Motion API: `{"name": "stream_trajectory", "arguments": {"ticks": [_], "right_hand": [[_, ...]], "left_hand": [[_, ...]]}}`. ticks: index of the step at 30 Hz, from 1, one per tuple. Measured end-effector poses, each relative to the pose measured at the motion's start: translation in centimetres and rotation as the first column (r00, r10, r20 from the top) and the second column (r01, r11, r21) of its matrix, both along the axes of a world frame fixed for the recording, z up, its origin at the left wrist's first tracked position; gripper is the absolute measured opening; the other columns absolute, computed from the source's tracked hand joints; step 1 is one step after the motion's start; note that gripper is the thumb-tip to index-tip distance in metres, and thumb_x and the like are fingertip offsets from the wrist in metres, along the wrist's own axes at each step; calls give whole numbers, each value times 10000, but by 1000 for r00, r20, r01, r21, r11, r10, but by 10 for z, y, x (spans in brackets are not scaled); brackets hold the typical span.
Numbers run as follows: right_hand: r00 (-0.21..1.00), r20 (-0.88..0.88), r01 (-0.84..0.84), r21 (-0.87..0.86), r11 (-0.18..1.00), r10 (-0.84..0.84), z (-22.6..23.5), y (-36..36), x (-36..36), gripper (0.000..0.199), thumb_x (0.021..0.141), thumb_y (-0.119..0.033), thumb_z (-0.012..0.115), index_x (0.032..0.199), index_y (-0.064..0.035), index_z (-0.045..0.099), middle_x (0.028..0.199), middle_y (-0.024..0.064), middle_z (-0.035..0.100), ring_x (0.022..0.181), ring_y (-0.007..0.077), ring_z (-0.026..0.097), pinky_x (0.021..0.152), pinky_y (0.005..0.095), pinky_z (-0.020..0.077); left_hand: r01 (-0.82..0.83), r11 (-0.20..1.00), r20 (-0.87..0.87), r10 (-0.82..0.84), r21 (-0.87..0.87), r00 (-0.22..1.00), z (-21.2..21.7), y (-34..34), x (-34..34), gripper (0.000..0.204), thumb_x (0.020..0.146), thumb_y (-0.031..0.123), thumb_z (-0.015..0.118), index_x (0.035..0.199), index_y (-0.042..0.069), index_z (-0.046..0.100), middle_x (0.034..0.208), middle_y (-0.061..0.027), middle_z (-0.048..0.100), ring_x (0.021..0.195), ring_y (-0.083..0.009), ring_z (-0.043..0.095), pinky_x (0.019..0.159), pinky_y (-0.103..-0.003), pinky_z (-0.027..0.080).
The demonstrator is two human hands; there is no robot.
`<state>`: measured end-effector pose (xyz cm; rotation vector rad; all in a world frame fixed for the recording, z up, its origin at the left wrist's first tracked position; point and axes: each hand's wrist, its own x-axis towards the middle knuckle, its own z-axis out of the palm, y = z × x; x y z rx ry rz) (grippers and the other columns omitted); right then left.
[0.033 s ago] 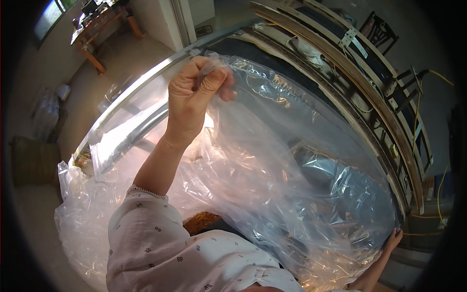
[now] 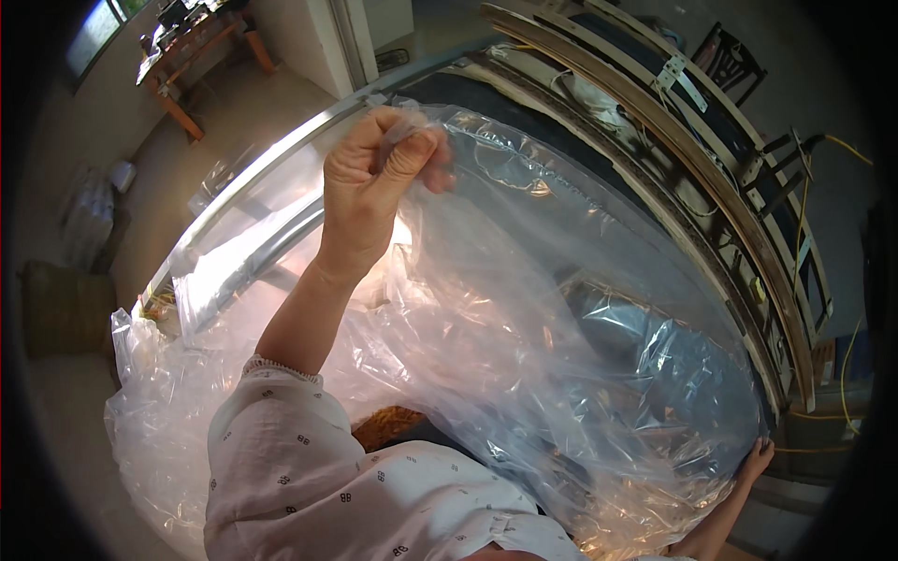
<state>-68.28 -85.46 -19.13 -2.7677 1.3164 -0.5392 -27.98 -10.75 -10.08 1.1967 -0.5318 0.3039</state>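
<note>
A large clear plastic sheet (image 2: 524, 327) spreads crumpled and shiny before me. My left hand (image 2: 379, 187) is raised at the far edge of the sheet, pinching a bunched corner between thumb and fingers. From there the edge, with a wrinkled seam-like line along it, runs off to the right. My right hand (image 2: 760, 459) is far out at the lower right, its fingers closed on the sheet's other end; the fingertips are partly hidden. Under the film lies a dark surface, and more of the sheet hangs in folds on the left.
Along the right side run a long wooden rail (image 2: 692, 159) and metal frame bars with brackets. A yellow cord (image 2: 803, 234) hangs beside them. A metal edge strip (image 2: 253, 159) borders the far left. Beyond stand a wooden table (image 2: 196, 56) and a tan bundle (image 2: 64, 309).
</note>
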Motion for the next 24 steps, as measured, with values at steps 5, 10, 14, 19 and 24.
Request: {"name": "stream_trajectory", "arguments": {"ticks": [5,10,14,19,24], "right_hand": [[962,25,-223,-503,835,272,48,72,81,440,788,-58,502,1225,-51,453,1200,175,450,1127,334,430,932,404,348],[510,483,-796,-46,603,711,104,312,234,244,866,-11,456,1096,-19,539,1113,74,516,1051,174,488,891,278,380],[541,745,-786,613,-80,390,133,478,258,166,864,-159,501,941,-30,573,769,10,520,630,65,482,539,188,380],[705,679,-409,626,-664,206,130,555,251,253,830,-240,590,973,-30,586,835,17,567,676,74,514,569,194,420],[720,680,-425,588,-688,137,118,573,248,243,809,-247,618,946,-48,600,837,7,573,693,78,518,580,201,425]], "left_hand": [[47,999,39,-47,16,998,5,5,-8,104,838,105,595,894,26,556,778,-42,586,674,-106,563,631,-240,488],[126,987,54,-131,98,990,14,-12,-38,161,823,73,606,961,31,534,802,-45,580,708,-112,574,652,-230,484],[-12,987,123,-7,160,992,5,-15,-62,245,790,40,636,998,27,508,823,-56,578,759,-115,579,680,-221,480],[-96,958,251,26,271,968,-1,-13,-89,273,761,-16,645,990,23,501,852,-74,589,792,-121,579,695,-226,479],[-219,898,493,3,381,870,-6,-7,-105,246,735,-92,610,935,14,515,828,-105,600,778,-168,591,701,-259,486]]}}
